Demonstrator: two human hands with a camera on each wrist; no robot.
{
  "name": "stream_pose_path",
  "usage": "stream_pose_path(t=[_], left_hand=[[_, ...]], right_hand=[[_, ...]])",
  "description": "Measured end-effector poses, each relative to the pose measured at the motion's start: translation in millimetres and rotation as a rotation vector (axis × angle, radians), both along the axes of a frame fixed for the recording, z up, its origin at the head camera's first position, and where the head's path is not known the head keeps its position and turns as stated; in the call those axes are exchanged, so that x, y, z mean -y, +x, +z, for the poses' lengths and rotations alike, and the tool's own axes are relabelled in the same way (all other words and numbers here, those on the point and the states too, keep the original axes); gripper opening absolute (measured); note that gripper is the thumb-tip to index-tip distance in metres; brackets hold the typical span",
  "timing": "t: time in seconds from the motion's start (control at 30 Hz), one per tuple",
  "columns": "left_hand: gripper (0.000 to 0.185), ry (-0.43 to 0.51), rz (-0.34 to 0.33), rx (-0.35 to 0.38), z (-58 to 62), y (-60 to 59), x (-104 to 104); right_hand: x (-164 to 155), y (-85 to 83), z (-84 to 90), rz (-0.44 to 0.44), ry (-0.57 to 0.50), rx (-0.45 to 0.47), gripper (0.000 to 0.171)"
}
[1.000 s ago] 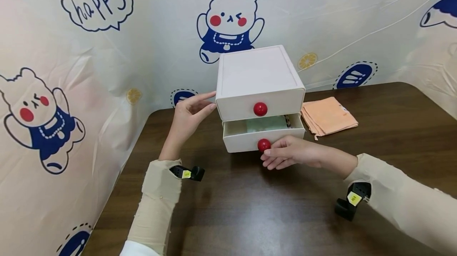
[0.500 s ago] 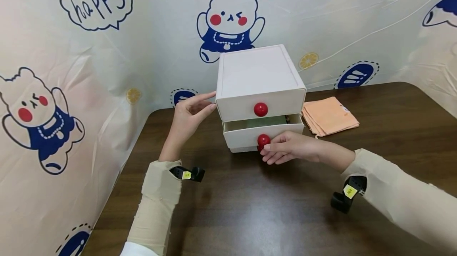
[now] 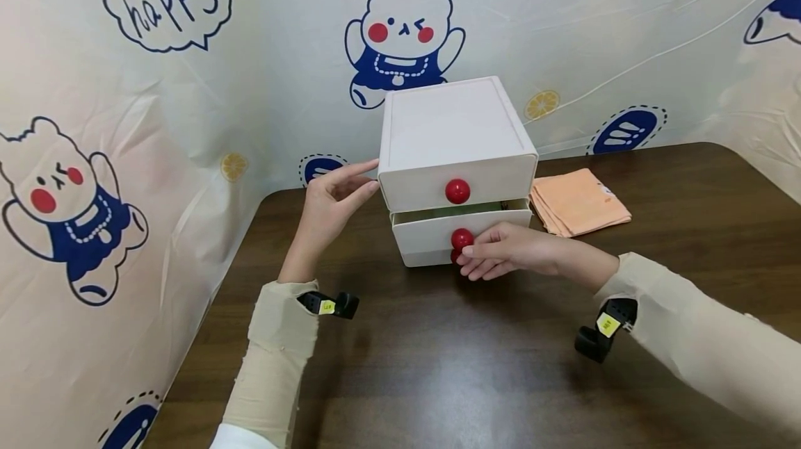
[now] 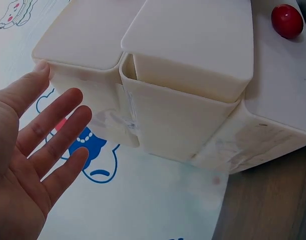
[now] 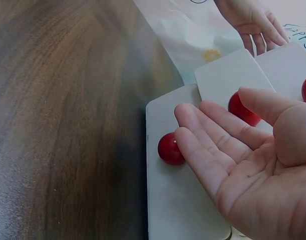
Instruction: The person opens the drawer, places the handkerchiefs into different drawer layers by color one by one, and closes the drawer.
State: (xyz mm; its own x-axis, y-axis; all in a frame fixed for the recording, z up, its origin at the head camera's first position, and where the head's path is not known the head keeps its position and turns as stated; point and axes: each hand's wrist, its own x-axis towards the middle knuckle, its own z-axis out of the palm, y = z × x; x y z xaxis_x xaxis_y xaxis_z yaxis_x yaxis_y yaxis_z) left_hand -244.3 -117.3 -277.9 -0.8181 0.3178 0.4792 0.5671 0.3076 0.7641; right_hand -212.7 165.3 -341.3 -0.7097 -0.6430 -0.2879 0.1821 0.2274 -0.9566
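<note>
A white cabinet (image 3: 453,119) with stacked drawers and red knobs stands at the back of the table. Its middle drawer (image 3: 425,235) sticks out a little, leaving a narrow gap with something green inside. My right hand (image 3: 510,251) is at that drawer's red knob (image 3: 462,238); in the right wrist view its thumb lies against the knob (image 5: 242,111), the other fingers fairly straight beside it. The bottom drawer's knob (image 5: 171,149) is near those fingertips. My left hand (image 3: 332,202), fingers extended, touches the cabinet's left side near the top drawer (image 4: 87,32).
A folded orange cloth (image 3: 578,202) lies right of the cabinet on the dark wooden table (image 3: 407,358). Behind hangs a pale curtain (image 3: 281,32) with cartoon bears. Both wrists wear black cameras.
The middle drawer has slid inward, narrowing its gap and showing part of the bottom knob beneath it. My right hand has moved forward with it. My left hand has stayed against the cabinet.
</note>
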Motion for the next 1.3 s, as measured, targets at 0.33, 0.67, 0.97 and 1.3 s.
stream_pose_path(t=[0.33,0.67,0.97,1.3], left_hand=[[0.032,-0.005,-0.003,-0.014,0.6,-0.1,-0.3],[0.032,-0.015,0.001,-0.020,2.2,1.8,-0.8],[0.032,-0.011,-0.001,-0.018,2.2,1.8,-1.7],[0.032,0.002,-0.010,-0.024,1.3,0.3,-1.1]], right_hand=[[1.3,-5.2,-0.6,-0.029,0.020,-0.021,0.041],[0.7,-8.9,-0.3,-0.071,0.028,-0.038,0.039],[1.6,-8.8,1.1,-0.117,0.031,-0.052,0.039],[4.7,-9.3,2.1,-0.136,0.047,-0.068,0.038]])
